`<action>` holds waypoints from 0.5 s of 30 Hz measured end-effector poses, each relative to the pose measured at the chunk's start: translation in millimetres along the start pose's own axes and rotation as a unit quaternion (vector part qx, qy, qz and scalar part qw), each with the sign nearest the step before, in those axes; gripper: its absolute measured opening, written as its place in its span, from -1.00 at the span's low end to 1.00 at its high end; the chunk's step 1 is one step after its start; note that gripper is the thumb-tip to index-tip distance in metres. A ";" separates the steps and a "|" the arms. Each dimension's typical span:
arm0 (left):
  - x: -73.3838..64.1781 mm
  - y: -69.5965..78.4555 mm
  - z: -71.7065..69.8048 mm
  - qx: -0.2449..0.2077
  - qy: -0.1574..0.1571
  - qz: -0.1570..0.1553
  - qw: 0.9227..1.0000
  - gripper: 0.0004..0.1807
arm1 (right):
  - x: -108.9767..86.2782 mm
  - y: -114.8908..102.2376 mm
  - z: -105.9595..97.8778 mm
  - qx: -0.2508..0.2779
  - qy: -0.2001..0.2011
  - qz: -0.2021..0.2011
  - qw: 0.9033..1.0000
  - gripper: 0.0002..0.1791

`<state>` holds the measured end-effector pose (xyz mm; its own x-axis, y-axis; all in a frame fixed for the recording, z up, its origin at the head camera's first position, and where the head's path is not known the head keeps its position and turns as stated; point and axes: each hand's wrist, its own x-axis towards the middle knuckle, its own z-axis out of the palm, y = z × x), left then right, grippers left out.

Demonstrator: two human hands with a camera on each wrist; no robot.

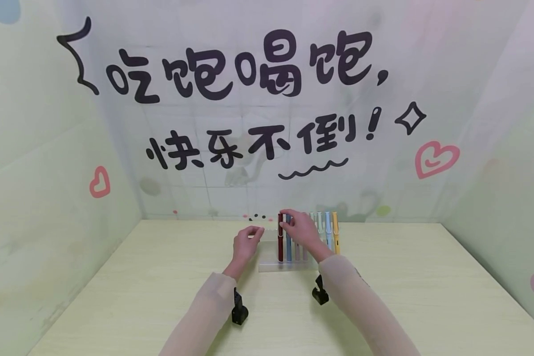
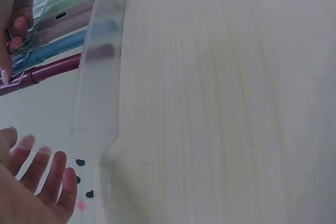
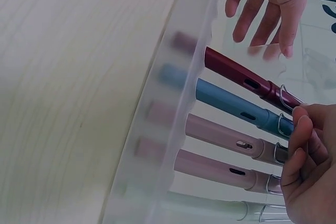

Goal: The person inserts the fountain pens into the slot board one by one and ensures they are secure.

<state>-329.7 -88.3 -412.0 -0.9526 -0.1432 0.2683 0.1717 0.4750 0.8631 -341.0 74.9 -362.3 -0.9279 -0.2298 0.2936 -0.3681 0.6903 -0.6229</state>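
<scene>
A clear pen rack (image 1: pixel 269 267) with a frosted front ledge stands on the table, a row of capped pens upright in it. The dark red pen (image 3: pixel 231 66) is leftmost, its lower end in the ledge; my right hand (image 1: pixel 302 230) pinches it near the top of its cap. Beside it stand a blue pen (image 3: pixel 226 99) and two mauve pens (image 3: pixel 218 132). Pale green, light blue and yellow pens (image 1: pixel 335 227) follow to the right, partly hidden by that hand. My left hand (image 1: pixel 245 244) holds the rack's left edge, thumb in front and some fingertips behind the clear panel.
The pale wood-grain table (image 1: pixel 115 296) extends around the rack. Behind it rises a printed wall covering (image 1: pixel 196 198) with black lettering, with side walls to left and right. A black wrist camera (image 1: pixel 239 311) hangs beneath each sleeve.
</scene>
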 end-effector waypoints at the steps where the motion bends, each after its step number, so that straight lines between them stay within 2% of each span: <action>1: 0.0 0.1 0.0 0.000 0.000 -0.001 1.000 -0.70 | 0.0 0.1 0.1 0.001 0.000 0.001 1.000 -0.60; 15: 0.2 0.3 0.6 0.000 0.000 -0.004 1.000 -0.69 | 0.2 2.4 1.4 0.007 0.003 -0.004 1.000 -0.56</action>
<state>-330.0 -87.7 -412.0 -0.9539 -0.1473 0.2616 0.1639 0.4745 0.8649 -342.2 75.6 -364.8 -0.9248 -0.2306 0.3026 -0.3757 0.6784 -0.6314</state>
